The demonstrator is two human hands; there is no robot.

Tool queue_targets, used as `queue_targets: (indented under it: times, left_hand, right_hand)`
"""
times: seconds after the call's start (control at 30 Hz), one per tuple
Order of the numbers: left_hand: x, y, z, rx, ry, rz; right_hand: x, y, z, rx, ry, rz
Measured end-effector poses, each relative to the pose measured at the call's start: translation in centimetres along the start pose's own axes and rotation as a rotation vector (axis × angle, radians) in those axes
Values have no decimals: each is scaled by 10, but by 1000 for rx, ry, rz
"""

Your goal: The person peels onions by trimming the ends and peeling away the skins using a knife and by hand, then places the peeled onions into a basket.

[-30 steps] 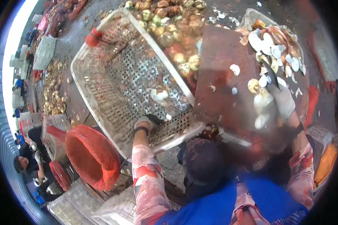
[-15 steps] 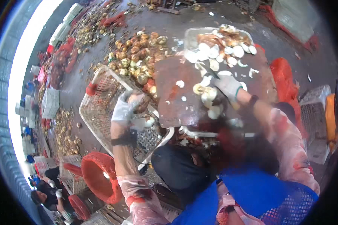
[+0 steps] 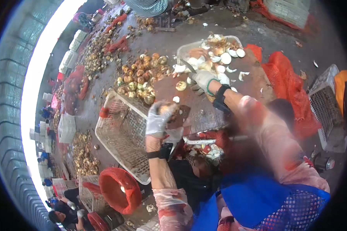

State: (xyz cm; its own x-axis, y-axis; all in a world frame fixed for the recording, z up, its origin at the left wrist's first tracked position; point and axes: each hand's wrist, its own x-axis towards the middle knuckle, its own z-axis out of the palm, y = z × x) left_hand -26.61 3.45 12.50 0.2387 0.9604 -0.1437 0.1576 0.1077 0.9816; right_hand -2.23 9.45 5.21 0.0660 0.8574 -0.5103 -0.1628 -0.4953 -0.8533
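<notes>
My left hand [image 3: 158,118], in a white glove, is closed around a brown-skinned onion [image 3: 168,110] at the left edge of the reddish-brown board [image 3: 208,111]. My right hand [image 3: 206,80], also gloved, grips a knife [image 3: 189,66] whose blade points up and left over the board. The knife's handle is hidden in the fingers. Just left of that hand, a cut onion [image 3: 181,86] lies on the board. Beyond it, white onion pieces [image 3: 225,58] and loose skins are heaped in and before a white plastic basket [image 3: 180,50].
A white crate [image 3: 121,129] leans left of the board, with a pile of unpeeled onions [image 3: 142,75] behind it. A red mesh bag [image 3: 283,84] lies at the right. Onion scraps [image 3: 212,152] fill a container below the board. Another person [image 3: 67,213] sits at the lower left.
My left hand has moved from over the crate to the board's edge, holding the onion. My right hand has shifted left with the knife. Several onion pieces near it no longer show there.
</notes>
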Motion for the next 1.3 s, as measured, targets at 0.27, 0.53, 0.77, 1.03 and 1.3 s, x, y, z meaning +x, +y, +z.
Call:
queue_targets:
  times: [0.27, 0.53, 0.77, 1.03, 1.3]
  left_hand:
    - [1, -46, 46, 395, -201, 54]
    - [10, -66, 54, 23, -228, 62]
    - [15, -61, 64, -83, -95, -64]
    - [13, -70, 39, -145, -1, -211]
    - [11, -63, 51, -184, 92, -292]
  right_hand:
    - [-87, 52, -18, -1063, -109, -458]
    - [-139, 80, 4, -1045, -115, -388]
    - [-114, 100, -6, -1110, -4, -575]
    - [-129, 100, 21, -965, -169, -418]
    - [-145, 65, 16, -906, -171, -297]
